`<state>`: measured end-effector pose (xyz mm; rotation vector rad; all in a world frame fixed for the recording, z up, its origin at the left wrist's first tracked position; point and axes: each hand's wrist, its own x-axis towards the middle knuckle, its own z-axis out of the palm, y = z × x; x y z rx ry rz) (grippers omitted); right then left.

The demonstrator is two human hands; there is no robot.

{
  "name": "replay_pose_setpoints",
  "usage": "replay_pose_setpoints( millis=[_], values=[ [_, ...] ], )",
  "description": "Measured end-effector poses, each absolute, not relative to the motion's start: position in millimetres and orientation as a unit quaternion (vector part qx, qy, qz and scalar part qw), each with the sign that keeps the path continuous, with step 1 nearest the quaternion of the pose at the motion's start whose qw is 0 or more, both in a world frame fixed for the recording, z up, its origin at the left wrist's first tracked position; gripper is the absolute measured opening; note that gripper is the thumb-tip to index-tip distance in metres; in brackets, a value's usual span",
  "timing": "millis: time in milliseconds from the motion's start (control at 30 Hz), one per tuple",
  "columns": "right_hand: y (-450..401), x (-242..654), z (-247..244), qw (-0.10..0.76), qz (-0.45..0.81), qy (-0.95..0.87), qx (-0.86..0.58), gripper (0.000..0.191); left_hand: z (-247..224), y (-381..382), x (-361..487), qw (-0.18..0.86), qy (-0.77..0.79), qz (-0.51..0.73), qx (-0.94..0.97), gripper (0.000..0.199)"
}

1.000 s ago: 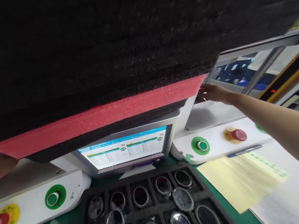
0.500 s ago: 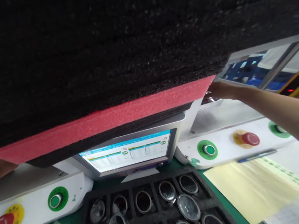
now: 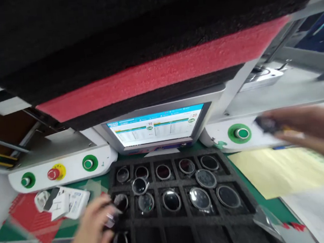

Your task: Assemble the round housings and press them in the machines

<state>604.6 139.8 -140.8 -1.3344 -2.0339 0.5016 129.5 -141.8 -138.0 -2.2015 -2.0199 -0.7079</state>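
Looks like a factory test station. Has an emergency-stop button (image 3: 54, 174) beyond the left hand (image 3: 94, 219), a green push button (image 3: 242, 133) near the right hand (image 3: 305, 123), and a monitor (image 3: 162, 127) showing "OK" between.

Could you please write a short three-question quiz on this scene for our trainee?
1. How many green OK marks show on the monitor?
2. True or false: the left hand is over the yellow paper.
3. What does the right hand hold at its fingertips?
A) a pen
B) a small dark piece
C) a red card

Key: 1. Two. 2. False; it is at the left side of the black foam tray. 3. B.
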Motion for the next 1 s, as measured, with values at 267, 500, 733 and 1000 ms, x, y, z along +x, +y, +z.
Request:
replay_pose_setpoints(
  millis=[267, 500, 733, 1000],
  values=[
    [-49.9, 520.4, -155.4, 0.234, 0.193, -0.94, -0.155, 0.043, -133.8, -144.3, 247.3, -0.014, -0.464, -0.114, -0.878, 0.036],
    [18.9, 504.2, -157.2, 0.262, 0.126, -0.912, -0.288, 0.032, -113.1, -83.3, 215.9, -0.09, -0.685, -0.097, -0.716, 0.037],
    [40.2, 489.2, -167.9, 0.212, 0.142, -0.905, -0.34, 0.029, -111.0, -55.1, 216.9, -0.123, -0.729, -0.053, -0.671, 0.032],
    [43.5, 485.8, -161.4, 0.198, 0.147, -0.903, -0.352, 0.033, -95.7, -65.7, 203.5, -0.162, -0.737, -0.091, -0.65, 0.039]
  ],
)
